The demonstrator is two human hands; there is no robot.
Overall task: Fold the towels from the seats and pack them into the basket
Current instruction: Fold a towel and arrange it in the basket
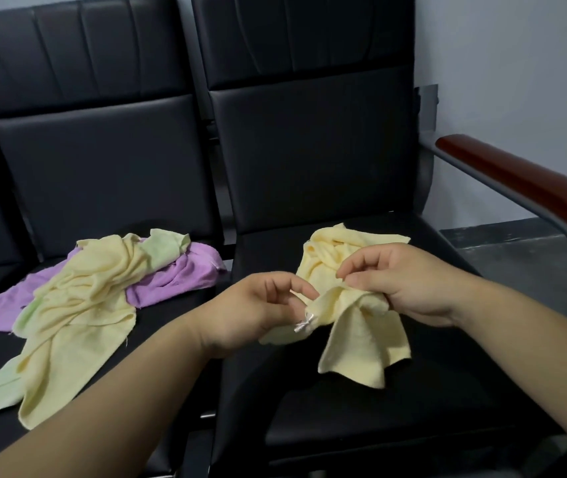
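A crumpled pale yellow towel hangs between both hands above the right seat. My left hand pinches one corner of it, where a small white tag shows. My right hand grips the bunched middle of the same towel with fingers and thumb. On the left seat lies a loose pile: a yellow towel, a purple towel under it and a light green towel. No basket is in view.
Two black padded seats stand side by side with tall backrests. A reddish-brown armrest on a grey metal frame borders the right seat. A pale wall and dark floor lie beyond it.
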